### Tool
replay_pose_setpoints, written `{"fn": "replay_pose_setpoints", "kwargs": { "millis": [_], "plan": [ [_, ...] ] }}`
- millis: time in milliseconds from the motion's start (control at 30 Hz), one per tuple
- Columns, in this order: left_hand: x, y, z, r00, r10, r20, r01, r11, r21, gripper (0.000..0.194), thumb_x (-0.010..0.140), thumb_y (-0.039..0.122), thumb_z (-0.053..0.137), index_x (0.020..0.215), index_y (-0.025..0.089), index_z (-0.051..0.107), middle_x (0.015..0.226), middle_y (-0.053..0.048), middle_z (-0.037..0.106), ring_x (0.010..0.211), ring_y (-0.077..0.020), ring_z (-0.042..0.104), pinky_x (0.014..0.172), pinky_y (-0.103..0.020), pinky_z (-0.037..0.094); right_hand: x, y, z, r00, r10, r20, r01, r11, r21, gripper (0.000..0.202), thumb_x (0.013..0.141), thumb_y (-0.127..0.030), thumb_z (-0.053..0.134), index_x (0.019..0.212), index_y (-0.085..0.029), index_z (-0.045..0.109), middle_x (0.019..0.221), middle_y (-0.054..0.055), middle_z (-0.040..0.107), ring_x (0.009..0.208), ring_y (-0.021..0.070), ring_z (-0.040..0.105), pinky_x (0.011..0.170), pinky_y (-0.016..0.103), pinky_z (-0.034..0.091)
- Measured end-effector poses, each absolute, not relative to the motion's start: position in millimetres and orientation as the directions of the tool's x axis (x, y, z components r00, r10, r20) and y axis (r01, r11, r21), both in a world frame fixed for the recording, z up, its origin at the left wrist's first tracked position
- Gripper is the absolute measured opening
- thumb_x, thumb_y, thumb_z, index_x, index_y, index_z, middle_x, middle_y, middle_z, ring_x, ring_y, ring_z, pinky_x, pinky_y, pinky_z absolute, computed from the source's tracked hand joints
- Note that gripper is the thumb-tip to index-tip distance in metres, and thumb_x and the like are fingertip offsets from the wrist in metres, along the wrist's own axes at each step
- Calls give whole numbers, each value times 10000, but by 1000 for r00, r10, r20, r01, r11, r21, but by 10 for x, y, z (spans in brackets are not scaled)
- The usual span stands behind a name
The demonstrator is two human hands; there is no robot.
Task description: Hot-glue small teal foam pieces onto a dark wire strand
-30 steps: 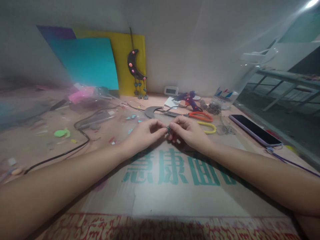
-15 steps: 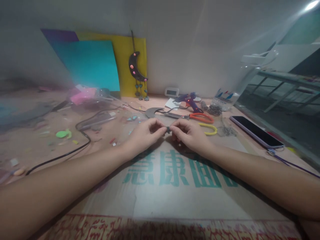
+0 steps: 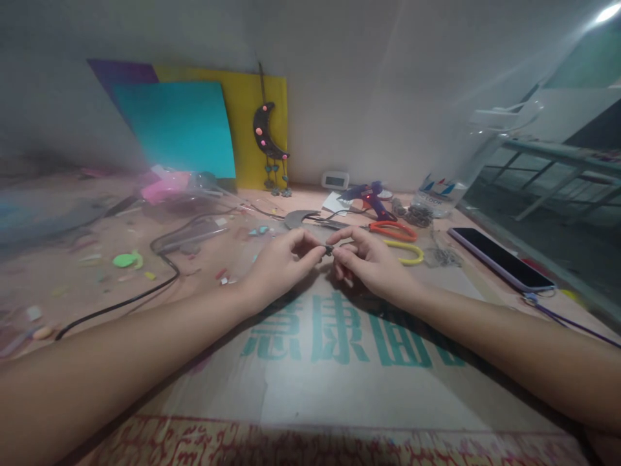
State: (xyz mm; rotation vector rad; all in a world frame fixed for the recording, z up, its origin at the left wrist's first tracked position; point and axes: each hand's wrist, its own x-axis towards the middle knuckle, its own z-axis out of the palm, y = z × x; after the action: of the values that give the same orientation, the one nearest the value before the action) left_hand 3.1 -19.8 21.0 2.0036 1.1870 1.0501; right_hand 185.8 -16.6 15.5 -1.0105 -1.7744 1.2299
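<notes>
Between my fingertips is a small dark grey piece (image 3: 328, 250), too small to make out its kind. My left hand (image 3: 286, 262) pinches it between thumb and forefinger from the left. My right hand (image 3: 369, 262) meets it from the right, its thumb tip at the piece and its forefinger lifted a little above. Both hands hover over a cardboard sheet (image 3: 310, 395) printed with green characters. Just behind them lie scissors with orange and yellow handles (image 3: 410, 252) and a grey crescent-shaped piece (image 3: 295, 219).
A glue gun (image 3: 369, 197) with a lit red light lies at the back, its black cable (image 3: 121, 303) perhaps the one running left. A phone (image 3: 499, 259) and plastic jar (image 3: 436, 191) stand right. A decorated crescent moon (image 3: 264, 129) hangs before coloured sheets (image 3: 177, 129). Scraps litter the left.
My right forefinger has lifted and opened away from the small piece, while my left hand keeps its pinch. The whole view has shifted slightly.
</notes>
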Motion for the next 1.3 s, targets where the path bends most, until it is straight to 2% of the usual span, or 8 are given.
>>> {"fn": "replay_pose_setpoints", "kwargs": {
  "millis": [167, 333, 467, 633, 800, 1033, 1167, 1300],
  "plan": [
    [35, -196, 217, 283, 897, 339, 444, -436, 783, 121, 846, 250, 569, 821, 148, 629, 775, -16, 675, 714, -133, 595, 657, -227, 452, 1870, -133, 131, -489, 868, 83, 31, 113, -993, 229, 890, -355, 555, 1051, -200, 506, 582, -49, 582, 478, 97, 545, 402, 173, 342],
    [32, -190, 205, 289, 884, 366, 442, -463, 768, 121, 849, 246, 560, 799, 151, 616, 777, -17, 681, 715, -133, 606, 647, -219, 459, 1894, -72, 64, -519, 851, 74, -121, 12, -993, 203, 889, -339, 570, 1027, -196, 531, 590, -37, 587, 529, 119, 595, 457, 200, 391],
    [31, -196, 201, 297, 877, 378, 471, -479, 740, 117, 850, 240, 560, 802, 152, 621, 766, -10, 686, 713, -131, 612, 643, -216, 464, 1886, -64, 52, -515, 855, 63, -93, 18, -996, 222, 863, -320, 616, 1029, -194, 540, 570, -45, 572, 502, 115, 577, 432, 192, 367],
    [24, -194, 178, 325, 843, 430, 489, -538, 686, 94, 848, 217, 570, 820, 155, 634, 772, 2, 693, 722, -119, 612, 657, -201, 461, 1882, -57, 18, -540, 840, 55, -99, 1, -995, 217, 872, -304, 612, 1046, -202, 533, 569, -46, 588, 513, 113, 580, 492, 219, 426],
    [12, -191, 155, 328, 834, 445, 490, -552, 675, 114, 856, 236, 568, 807, 158, 633, 754, 5, 686, 702, -118, 604, 642, -202, 455, 1873, -40, 13, -514, 856, 55, -82, 14, -996, 186, 866, -332, 620, 941, -187, 529, 556, -35, 613, 470, 92, 550, 440, 182, 383],
    [21, -151, 116, 351, 854, 383, 433, -511, 742, 143, 861, 284, 556, 836, 157, 617, 811, -9, 676, 747, -131, 606, 684, -226, 459, 1850, -71, 61, -454, 890, 41, 14, 53, -999, 217, 848, -373, 623, 872, -187, 514, 531, -48, 615, 405, 62, 483, 398, 157, 322],
    [31, -161, 142, 328, 886, 328, 411, -447, 795, 151, 857, 291, 559, 860, 150, 612, 840, -17, 673, 767, -135, 609, 693, -228, 463, 1827, -118, 109, -404, 913, 64, 87, 108, -990, 200, 854, -364, 598, 874, -188, 505, 525, -56, 594, 435, 75, 522, 420, 163, 357],
    [39, -174, 174, 321, 891, 320, 422, -438, 794, 129, 846, 270, 566, 838, 150, 613, 811, -10, 668, 748, -132, 600, 679, -222, 456, 1811, -156, 143, -381, 922, 64, 200, 149, -968, 180, 854, -352, 575, 879, -195, 493, 522, -61, 581, 445, 83, 517, 421, 170, 366]
  ]
}}
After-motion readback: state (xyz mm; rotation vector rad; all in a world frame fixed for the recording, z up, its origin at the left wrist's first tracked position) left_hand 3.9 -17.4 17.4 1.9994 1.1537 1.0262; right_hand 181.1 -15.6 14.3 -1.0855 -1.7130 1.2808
